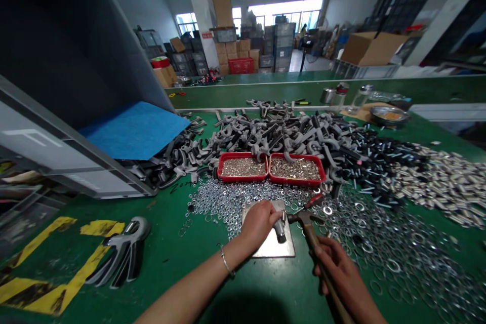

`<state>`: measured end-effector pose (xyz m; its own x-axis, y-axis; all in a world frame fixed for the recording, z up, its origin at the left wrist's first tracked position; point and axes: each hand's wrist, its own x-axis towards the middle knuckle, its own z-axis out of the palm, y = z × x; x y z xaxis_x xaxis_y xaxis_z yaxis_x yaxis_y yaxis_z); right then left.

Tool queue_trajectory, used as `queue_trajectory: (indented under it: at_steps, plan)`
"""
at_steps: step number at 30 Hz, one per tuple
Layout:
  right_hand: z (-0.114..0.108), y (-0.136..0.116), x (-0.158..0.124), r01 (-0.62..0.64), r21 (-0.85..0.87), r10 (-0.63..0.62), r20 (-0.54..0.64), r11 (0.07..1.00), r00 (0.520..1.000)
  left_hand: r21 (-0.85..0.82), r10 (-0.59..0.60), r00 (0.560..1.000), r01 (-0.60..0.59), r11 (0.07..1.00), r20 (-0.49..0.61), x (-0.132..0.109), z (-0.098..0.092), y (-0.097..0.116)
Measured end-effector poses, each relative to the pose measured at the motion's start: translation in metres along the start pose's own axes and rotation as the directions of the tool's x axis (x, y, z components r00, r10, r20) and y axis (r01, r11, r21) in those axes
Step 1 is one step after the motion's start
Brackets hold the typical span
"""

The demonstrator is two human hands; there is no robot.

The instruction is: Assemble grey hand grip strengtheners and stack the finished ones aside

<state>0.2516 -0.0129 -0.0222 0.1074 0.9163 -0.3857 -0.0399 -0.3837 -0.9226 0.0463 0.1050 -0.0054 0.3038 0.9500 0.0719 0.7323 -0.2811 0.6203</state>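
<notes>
While both forearms reach in from the bottom of the view, the person's left hand point(258, 224) is closed around a short silver metal piece with a dark tip point(280, 231). That piece rests on a flat rectangular steel plate point(270, 244) lying on a green surface point(243, 283). The right hand point(334, 273) grips the long wooden handle of a claw hammer point(317, 245), whose steel head point(297, 217) sits just beside the top of the silver piece. A thin silver bangle point(227, 261) circles the left wrist.

Loose silver washers point(228, 202) spread behind and to the right of the plate. Beyond it stand two red rectangular trays of small silver fasteners point(269, 168), backed by a heap of grey-and-black forked parts point(288, 131). Left of the plate, one grey-and-black forked part point(123, 253) lies beside yellow tape point(64, 268), and a tilted grey plastic bin point(76, 131) holds a blue sheet point(132, 130).
</notes>
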Motion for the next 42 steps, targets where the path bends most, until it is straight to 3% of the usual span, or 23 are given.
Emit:
queue_trajectory:
  at_steps: [2, 5, 8, 10, 12, 14, 17, 19, 23, 26, 29, 31, 33, 36, 37, 39, 41, 42]
  plan:
    - [-0.003, -0.004, -0.003, -0.115, 0.092, 0.108, 0.076, 0.989, 0.991, 0.032, 0.006, 1.0, -0.005, 0.999, -0.005, 0.0, 0.003, -0.002]
    - [-0.008, -0.009, -0.01, -0.338, 0.201, 0.292, 0.224, 0.919, 0.93, 0.073, 0.013, 1.0, -0.012, 0.997, -0.014, 0.0, 0.007, -0.004]
    - [-0.014, -0.012, -0.016, -0.392, 0.167, 0.345, 0.253, 0.905, 0.904, 0.201, 0.053, 0.999, -0.052, 0.978, 0.003, 0.003, 0.01, -0.003]
    - [-0.02, -0.017, -0.017, -0.303, 0.06, 0.289, 0.176, 0.951, 0.941, 0.325, 0.178, 0.983, -0.185, 0.927, 0.052, 0.006, 0.01, -0.002]
    - [-0.026, -0.025, -0.015, -0.15, -0.112, 0.158, 0.065, 0.982, 0.985, 0.394, 0.344, 0.926, -0.376, 0.838, 0.154, 0.008, 0.008, 0.0]
    - [-0.033, -0.037, -0.011, 0.0, -0.329, 0.004, 0.013, 0.944, 1.0, 0.404, 0.415, 0.881, -0.473, 0.783, 0.227, 0.007, 0.004, 0.002]
    - [-0.036, -0.057, -0.008, 0.16, -0.57, -0.104, 0.13, 0.806, 0.986, 0.38, 0.304, 0.943, -0.333, 0.863, 0.135, -0.006, 0.0, 0.004]
    - [-0.032, -0.068, -0.009, 0.241, -0.625, -0.133, 0.216, 0.743, 0.967, 0.302, 0.211, 0.977, -0.21, 0.93, 0.031, -0.023, 0.002, 0.004]
    - [-0.017, -0.076, -0.008, 0.366, -0.686, -0.233, 0.283, 0.628, 0.93, 0.141, 0.103, 0.994, -0.096, 0.985, -0.045, -0.049, 0.016, 0.001]
    - [-0.013, -0.065, 0.004, 0.344, -0.77, -0.178, 0.295, 0.538, 0.939, 0.099, 0.038, 0.999, -0.037, 0.994, -0.01, -0.051, 0.021, 0.001]
    - [-0.026, -0.052, 0.019, 0.253, -0.724, -0.05, 0.29, 0.642, 0.956, 0.092, 0.0, 0.998, -0.006, 0.996, 0.057, -0.044, 0.017, 0.003]
    - [-0.037, -0.047, 0.027, 0.195, -0.679, -0.039, 0.238, 0.707, 0.971, 0.064, 0.006, 0.998, -0.011, 0.998, 0.07, -0.042, 0.013, 0.004]
    - [-0.043, -0.046, 0.031, 0.224, -0.709, -0.18, 0.138, 0.668, 0.974, -0.007, 0.006, 0.999, -0.006, 1.0, 0.037, -0.046, 0.009, 0.005]
    - [-0.029, -0.054, 0.033, 0.372, -0.725, -0.452, 0.094, 0.58, 0.887, -0.187, -0.035, 0.999, 0.027, 0.982, -0.039, -0.062, 0.006, 0.007]
    - [-0.018, -0.057, 0.032, 0.402, -0.668, -0.438, 0.126, 0.626, 0.89, -0.243, -0.03, 0.998, 0.015, 0.97, -0.057, -0.07, 0.006, 0.008]
    - [0.008, -0.064, 0.03, 0.354, -0.465, -0.249, 0.274, 0.812, 0.929, -0.304, 0.034, 0.995, -0.061, 0.951, -0.091, -0.085, 0.006, 0.009]
    - [0.031, -0.066, 0.027, 0.232, -0.279, -0.101, 0.415, 0.932, 0.904, -0.29, 0.117, 0.985, -0.15, 0.945, -0.128, -0.099, 0.006, 0.008]
    - [0.039, -0.065, 0.026, 0.22, -0.233, -0.103, 0.428, 0.947, 0.898, -0.271, 0.134, 0.982, -0.166, 0.948, -0.136, -0.104, 0.004, 0.006]
